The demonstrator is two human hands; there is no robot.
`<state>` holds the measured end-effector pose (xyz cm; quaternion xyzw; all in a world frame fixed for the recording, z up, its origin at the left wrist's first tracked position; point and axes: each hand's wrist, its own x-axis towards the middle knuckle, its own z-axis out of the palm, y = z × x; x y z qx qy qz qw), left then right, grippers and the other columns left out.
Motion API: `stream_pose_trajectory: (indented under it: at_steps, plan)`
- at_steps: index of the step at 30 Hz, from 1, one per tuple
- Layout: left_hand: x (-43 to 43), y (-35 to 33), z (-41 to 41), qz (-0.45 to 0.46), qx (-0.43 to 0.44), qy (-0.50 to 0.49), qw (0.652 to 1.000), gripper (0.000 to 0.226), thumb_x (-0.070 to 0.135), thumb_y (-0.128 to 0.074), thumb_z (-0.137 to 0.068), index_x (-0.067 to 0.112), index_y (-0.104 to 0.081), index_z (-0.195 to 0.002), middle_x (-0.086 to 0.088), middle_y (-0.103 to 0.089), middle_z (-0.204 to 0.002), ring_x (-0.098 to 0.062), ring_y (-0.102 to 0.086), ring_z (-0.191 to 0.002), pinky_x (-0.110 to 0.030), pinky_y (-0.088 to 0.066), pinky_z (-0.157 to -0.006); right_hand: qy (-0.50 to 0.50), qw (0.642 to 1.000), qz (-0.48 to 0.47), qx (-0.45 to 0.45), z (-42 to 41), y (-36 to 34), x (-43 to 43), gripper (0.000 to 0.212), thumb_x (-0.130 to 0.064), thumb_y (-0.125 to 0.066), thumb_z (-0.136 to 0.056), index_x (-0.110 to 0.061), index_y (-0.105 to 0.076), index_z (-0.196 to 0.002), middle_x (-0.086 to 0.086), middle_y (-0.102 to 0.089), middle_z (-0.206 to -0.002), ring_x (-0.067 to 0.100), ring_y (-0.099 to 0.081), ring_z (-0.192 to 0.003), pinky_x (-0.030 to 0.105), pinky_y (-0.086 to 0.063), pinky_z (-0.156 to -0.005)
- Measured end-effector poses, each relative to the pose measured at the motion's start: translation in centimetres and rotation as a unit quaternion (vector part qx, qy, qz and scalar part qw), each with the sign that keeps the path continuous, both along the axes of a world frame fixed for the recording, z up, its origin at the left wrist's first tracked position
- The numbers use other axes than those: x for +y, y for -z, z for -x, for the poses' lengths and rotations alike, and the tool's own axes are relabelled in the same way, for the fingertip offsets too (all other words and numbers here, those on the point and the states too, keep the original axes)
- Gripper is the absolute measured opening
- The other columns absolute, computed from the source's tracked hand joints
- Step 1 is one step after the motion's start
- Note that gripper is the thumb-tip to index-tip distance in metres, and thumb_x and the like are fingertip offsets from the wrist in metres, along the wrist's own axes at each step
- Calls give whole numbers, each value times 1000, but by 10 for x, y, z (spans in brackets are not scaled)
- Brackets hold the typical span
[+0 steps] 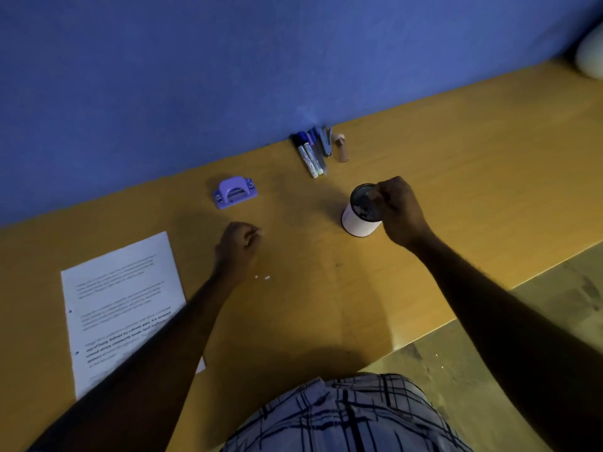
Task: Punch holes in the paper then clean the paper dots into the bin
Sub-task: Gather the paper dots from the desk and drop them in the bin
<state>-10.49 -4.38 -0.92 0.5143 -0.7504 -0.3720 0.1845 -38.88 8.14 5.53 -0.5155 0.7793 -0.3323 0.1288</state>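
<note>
shorts, left hand clenched by dots, right hand clenched over bin, markers beyond.

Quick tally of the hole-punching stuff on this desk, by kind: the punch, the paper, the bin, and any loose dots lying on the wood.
Hole punch: 1
Printed sheet: 1 visible
Bin: 1
Loose paper dots: 3
Total: 6

loc: office/study desk | evid: wood desktop, blue wall, markers + stapler, hole punch, printed paper
</note>
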Motion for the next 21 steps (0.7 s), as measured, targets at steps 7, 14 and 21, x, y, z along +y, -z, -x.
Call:
stream_pose_trajectory:
  at_steps: [7, 14, 21]
  plan:
    - [-11, -50, 99, -4, 71, 104, 992, 15, 27, -58, -94, 12, -61, -92, -5, -60, -100, -18, -60, -93, -34, -48, -83, -5, 995, -74, 69, 37, -2, -3, 14, -12, -57, -90, -11, -70, -93, 10, -68, -94, 28, -60, -88, 42, -47, -75]
    - [-3, -71, 169, 34, 56, 236, 970, 15, 20, -56, -95, 9, -66, -99, -2, -65, -97, -2, -55, -81, -5, -38, -65, -32, 991, -110, 74, 44, -12, -6, 24, -4, -56, -88, -9, -74, -103, 8, -73, -109, 29, -66, -100, 47, -51, -84]
    - [9, -74, 196, 114, -48, 338, 933, 18, 23, -66, -88, 11, -69, -100, -5, -66, -105, -20, -65, -94, -39, -57, -78, -36, 992, -109, 54, 48, -12, -2, 16, -12, -67, -87, -8, -74, -101, 9, -73, -100, 27, -66, -89, 47, -53, -78]
